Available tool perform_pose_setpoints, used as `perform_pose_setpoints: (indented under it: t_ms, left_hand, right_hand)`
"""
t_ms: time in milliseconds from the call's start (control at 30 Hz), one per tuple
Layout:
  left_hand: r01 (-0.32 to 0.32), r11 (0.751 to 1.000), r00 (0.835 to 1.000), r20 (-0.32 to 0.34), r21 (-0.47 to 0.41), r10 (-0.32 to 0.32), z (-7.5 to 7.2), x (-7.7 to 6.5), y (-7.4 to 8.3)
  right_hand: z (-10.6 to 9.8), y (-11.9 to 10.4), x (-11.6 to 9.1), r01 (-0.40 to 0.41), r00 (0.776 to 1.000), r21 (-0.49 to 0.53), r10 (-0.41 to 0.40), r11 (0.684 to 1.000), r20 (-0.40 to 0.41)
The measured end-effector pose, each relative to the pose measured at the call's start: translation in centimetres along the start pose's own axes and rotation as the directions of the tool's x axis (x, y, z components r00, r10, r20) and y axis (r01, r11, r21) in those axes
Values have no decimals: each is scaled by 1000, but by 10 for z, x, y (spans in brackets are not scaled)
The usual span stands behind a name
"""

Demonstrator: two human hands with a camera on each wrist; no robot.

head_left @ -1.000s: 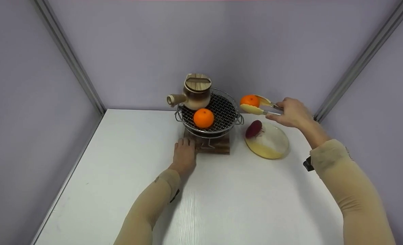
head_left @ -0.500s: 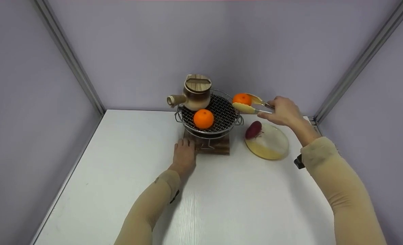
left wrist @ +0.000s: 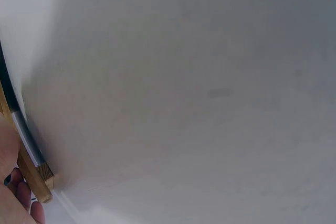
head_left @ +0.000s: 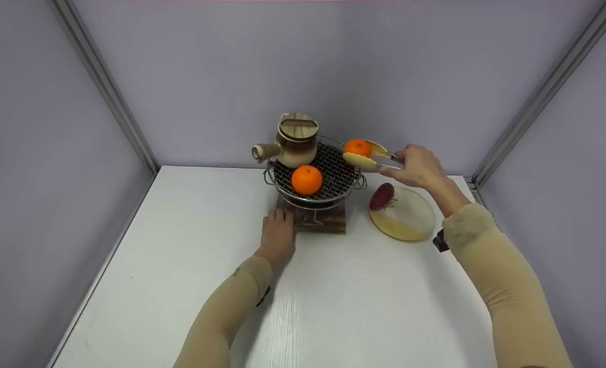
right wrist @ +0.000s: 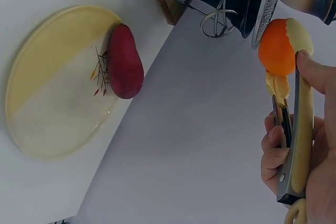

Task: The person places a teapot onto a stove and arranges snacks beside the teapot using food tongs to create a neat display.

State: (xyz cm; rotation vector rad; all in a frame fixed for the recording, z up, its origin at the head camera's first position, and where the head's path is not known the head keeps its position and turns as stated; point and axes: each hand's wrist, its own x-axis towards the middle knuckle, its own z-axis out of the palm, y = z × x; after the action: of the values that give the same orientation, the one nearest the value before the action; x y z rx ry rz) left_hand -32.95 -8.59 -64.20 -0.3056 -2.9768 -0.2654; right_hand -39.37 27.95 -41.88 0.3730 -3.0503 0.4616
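Observation:
In the head view my right hand point(head_left: 419, 166) holds a pair of tongs point(head_left: 379, 163) with yellowish tips. The tips grip an orange mandarin point(head_left: 357, 148) at the grill's right edge; the right wrist view shows this mandarin point(right wrist: 276, 48) close beside the mesh. Another mandarin point(head_left: 307, 180) sits on the round wire-mesh grill point(head_left: 333, 168), in front of a lidded teapot point(head_left: 297, 140) with a side handle. My left hand point(head_left: 277, 232) grips the left side of the wooden base point(head_left: 328, 222) under the grill. Only its fingers point(left wrist: 22, 195) and part of the palm show in the left wrist view.
A round cream and yellow plate point(head_left: 407, 217) stands right of the grill. A dark red sweet potato point(head_left: 382, 197) lies on its left rim. Wire handles point(head_left: 361, 180) stick out from the grill's sides. Grey walls point(head_left: 205, 82) enclose the white table point(head_left: 200, 214).
My right hand has moved left with the tongs, bringing the mandarin from above the plate's far side to the grill's right edge. The left hand has stayed on the wooden base.

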Motion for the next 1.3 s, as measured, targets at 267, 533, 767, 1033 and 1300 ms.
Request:
perform_pose_setpoints:
  t_ms: [267,533,767,1033,1300]
  left_hand:
    - [8,999,1000,3,32,-8,3,-1,-1]
    - [4,1000,1000,4,18,-5,2,-2,-2]
    - [-9,1000,1000,-18,29,10,4,-3,-3]
    - [-8,1000,1000,-21,-22,8,3,-3,-1]
    - [-14,997,998,-56,-75,10,2,-2,-1]
  right_hand:
    - [3,-9,9,-6,1000,-2,6,1000,2]
    - [3,-18,17,-38,999,20,38,999,16]
    - [4,-22,22,-48,999,43,48,998,11]
    - [5,-28,33,-54,999,62,54,997,4]
    - [3,-37,43,-67,998,52,66,996,22]
